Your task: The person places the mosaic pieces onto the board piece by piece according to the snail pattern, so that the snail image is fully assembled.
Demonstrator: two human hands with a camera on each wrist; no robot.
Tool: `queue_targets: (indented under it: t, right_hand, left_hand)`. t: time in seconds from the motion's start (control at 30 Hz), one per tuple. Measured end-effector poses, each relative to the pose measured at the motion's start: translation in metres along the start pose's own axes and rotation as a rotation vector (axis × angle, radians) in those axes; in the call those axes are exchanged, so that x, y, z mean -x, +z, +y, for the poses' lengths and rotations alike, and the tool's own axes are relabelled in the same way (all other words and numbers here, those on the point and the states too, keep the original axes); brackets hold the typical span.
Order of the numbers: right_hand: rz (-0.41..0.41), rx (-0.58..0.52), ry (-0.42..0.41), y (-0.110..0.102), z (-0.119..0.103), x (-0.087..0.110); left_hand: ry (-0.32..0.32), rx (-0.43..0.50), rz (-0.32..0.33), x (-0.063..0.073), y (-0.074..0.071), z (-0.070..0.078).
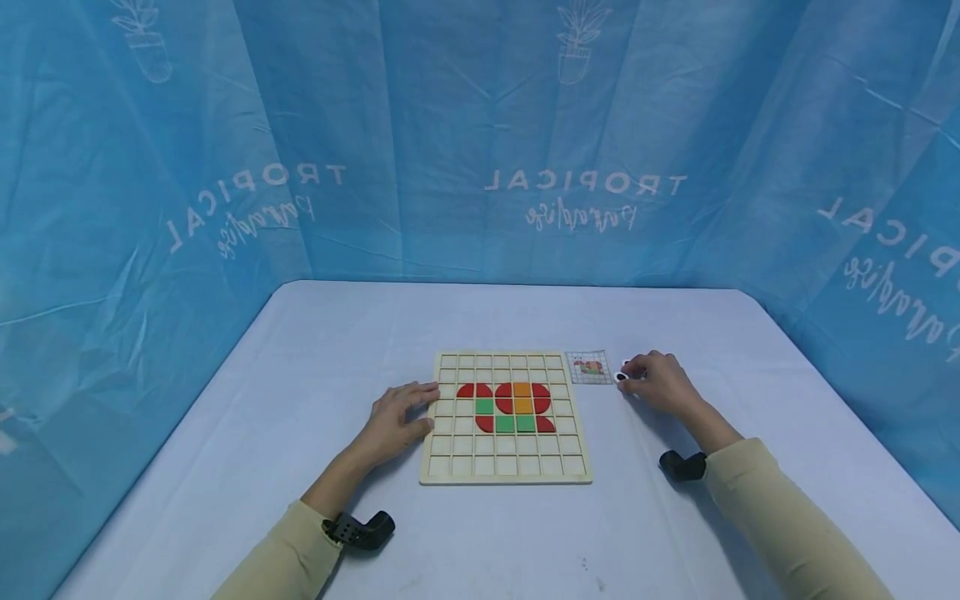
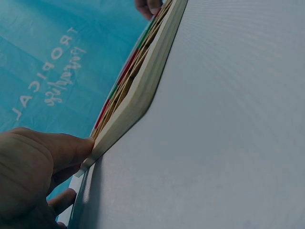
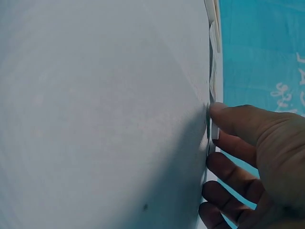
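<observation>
A cream gridded board (image 1: 506, 467) lies on the table with red, green and orange tiles (image 1: 513, 407) set in its middle cells. My left hand (image 1: 397, 421) rests at the board's left edge, thumb and fingers spread apart. In the left wrist view its thumb (image 2: 71, 150) touches the board's rim (image 2: 143, 102). Right of the board, my right hand (image 1: 660, 383) pinches a small white tile with a black dot (image 1: 620, 377) close to the tabletop. The right wrist view shows the white tile (image 3: 215, 131) edge-on by the thumb; another white bit peeks out near the fingers.
A small printed card (image 1: 588, 367) with a grid and coloured picture lies between the board and my right hand. White cloth covers the table (image 1: 352, 333). Blue printed curtains (image 1: 465, 125) hang behind it and on both sides.
</observation>
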State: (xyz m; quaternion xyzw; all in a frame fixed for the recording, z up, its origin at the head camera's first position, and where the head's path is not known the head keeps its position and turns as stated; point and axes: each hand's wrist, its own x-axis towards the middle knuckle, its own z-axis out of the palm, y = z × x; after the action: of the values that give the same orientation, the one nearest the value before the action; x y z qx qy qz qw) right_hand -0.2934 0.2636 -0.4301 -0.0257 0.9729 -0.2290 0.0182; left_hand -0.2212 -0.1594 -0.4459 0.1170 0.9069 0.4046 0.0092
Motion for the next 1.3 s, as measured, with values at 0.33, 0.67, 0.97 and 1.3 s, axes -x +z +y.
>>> queue_targets:
  t: [0.33,0.67,0.97,1.3]
  right_hand:
    - [0.032,0.003,-0.099,-0.004,-0.031,0.001]
    - [0.062,0.048,-0.098,-0.005,-0.051,0.006]
    - [0.06,0.11,-0.078,-0.005,-0.035,-0.005]
    - [0.074,0.232,-0.101,-0.005,-0.024,-0.002]
  left_hand:
    - [-0.008,0.0,-0.001,0.0,0.0,0.0]
    - [0.006,-0.018,-0.005,0.0,0.001,0.0]
    - [-0.01,-0.009,-0.008,0.001,0.0,-0.001]
    - [0.0,-0.016,-0.005,-0.001,0.0,-0.001]
